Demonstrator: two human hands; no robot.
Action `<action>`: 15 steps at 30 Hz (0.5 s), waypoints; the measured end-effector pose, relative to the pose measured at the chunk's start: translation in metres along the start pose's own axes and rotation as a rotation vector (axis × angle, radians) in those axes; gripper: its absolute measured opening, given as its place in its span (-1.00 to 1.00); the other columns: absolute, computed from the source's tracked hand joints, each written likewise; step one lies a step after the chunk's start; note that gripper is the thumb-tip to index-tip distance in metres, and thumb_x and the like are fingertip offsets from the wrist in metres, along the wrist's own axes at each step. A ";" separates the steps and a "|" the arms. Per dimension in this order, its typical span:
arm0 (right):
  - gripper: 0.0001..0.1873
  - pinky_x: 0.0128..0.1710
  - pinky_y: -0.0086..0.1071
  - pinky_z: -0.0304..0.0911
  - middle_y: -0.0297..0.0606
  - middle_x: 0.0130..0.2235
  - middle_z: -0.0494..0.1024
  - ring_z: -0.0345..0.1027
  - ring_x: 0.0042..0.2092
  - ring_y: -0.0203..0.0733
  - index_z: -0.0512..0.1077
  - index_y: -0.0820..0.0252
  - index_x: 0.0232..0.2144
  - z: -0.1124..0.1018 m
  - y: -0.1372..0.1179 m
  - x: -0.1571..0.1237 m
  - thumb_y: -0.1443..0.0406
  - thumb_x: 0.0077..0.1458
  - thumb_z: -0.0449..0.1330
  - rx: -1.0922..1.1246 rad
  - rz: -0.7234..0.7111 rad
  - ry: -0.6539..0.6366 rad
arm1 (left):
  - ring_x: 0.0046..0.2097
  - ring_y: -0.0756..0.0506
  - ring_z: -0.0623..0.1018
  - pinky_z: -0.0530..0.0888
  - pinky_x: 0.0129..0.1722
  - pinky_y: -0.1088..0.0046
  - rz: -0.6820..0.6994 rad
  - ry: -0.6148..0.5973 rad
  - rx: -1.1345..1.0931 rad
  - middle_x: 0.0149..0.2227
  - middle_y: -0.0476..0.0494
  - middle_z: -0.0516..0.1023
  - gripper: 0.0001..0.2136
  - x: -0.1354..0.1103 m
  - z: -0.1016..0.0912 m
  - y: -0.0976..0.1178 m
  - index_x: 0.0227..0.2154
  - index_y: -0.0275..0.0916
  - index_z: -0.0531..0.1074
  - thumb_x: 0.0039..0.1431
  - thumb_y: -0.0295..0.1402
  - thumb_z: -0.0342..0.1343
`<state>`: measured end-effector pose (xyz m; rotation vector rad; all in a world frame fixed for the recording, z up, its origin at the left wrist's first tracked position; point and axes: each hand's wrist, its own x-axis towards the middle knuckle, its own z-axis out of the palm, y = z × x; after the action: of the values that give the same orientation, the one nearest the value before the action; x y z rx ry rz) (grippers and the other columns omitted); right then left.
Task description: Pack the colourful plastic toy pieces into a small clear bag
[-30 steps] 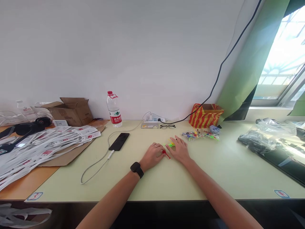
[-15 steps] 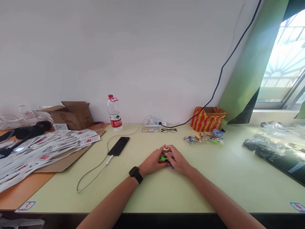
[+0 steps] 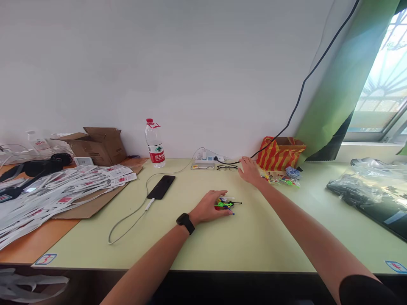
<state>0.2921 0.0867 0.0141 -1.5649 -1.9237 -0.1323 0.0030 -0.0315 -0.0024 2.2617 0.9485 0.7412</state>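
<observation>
My left hand (image 3: 210,208) rests on the table, thumb and fingers apart, curved around the left side of a small heap of colourful plastic pieces (image 3: 226,204). Green, red, blue, black and white parts show in the heap; their kind is too small to make out. Farther forward, my right hand (image 3: 249,171) is stretched out with its fingers extended and nothing visible in them. Just left of its fingertips lies a pair of eyeglasses (image 3: 227,168). To its right are clear bags of small colourful pieces (image 3: 282,179), partly hidden by the wrist.
A striped paper bag (image 3: 280,154) stands against the wall, with a black cable (image 3: 294,108) hanging past it. Left are a phone (image 3: 161,187) on its charging cable, a water bottle (image 3: 155,146), a cardboard box (image 3: 98,148) and piled labels (image 3: 70,186). Plastic-wrapped items (image 3: 375,190) lie right.
My right hand has left the heap and reached forward to beside the eyeglasses. My left hand stays by the heap, which is now more exposed. The view has shifted slightly.
</observation>
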 end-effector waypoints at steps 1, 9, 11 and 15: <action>-0.58 0.47 0.11 -0.01 0.12 0.45 0.32 0.04 0.49 0.23 0.52 0.21 0.13 -0.003 0.005 0.015 0.32 0.24 0.17 -0.020 0.008 -0.025 | 0.37 -0.38 0.46 0.40 0.39 0.00 -0.007 0.009 -0.012 0.31 -0.33 0.55 -0.20 0.000 0.000 0.001 0.36 -0.15 0.45 0.13 0.13 0.43; -0.80 0.46 0.18 0.01 -0.02 0.11 0.66 0.37 0.32 0.18 0.67 0.14 -0.23 0.009 0.011 0.058 0.26 0.09 0.30 0.011 0.076 -0.141 | 0.40 -0.37 0.42 0.40 0.41 -0.03 -0.032 0.037 -0.020 0.31 -0.31 0.54 -0.27 0.000 -0.002 0.011 0.34 -0.11 0.47 0.23 0.17 0.34; -0.71 0.48 0.14 0.00 -0.02 0.10 0.67 0.42 0.28 0.12 0.65 0.16 -0.11 0.007 0.006 0.052 0.28 0.13 0.25 0.036 0.062 -0.062 | 0.40 -0.37 0.41 0.39 0.41 -0.05 -0.030 0.070 -0.008 0.31 -0.32 0.54 -0.30 -0.001 -0.002 0.011 0.34 -0.10 0.47 0.26 0.15 0.31; -0.60 0.40 0.01 0.21 0.05 0.18 0.60 0.42 0.27 0.06 0.53 0.21 0.10 -0.007 -0.009 0.024 0.29 0.30 0.07 0.102 0.053 0.166 | 0.45 -0.37 0.35 0.34 0.43 -0.09 -0.022 0.214 0.004 0.36 -0.32 0.49 -0.35 -0.004 -0.003 0.002 0.39 -0.08 0.39 0.35 0.06 0.27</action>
<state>0.2844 0.1014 0.0355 -1.4882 -1.7333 -0.1351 -0.0005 -0.0355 -0.0002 2.2034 1.0713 0.9876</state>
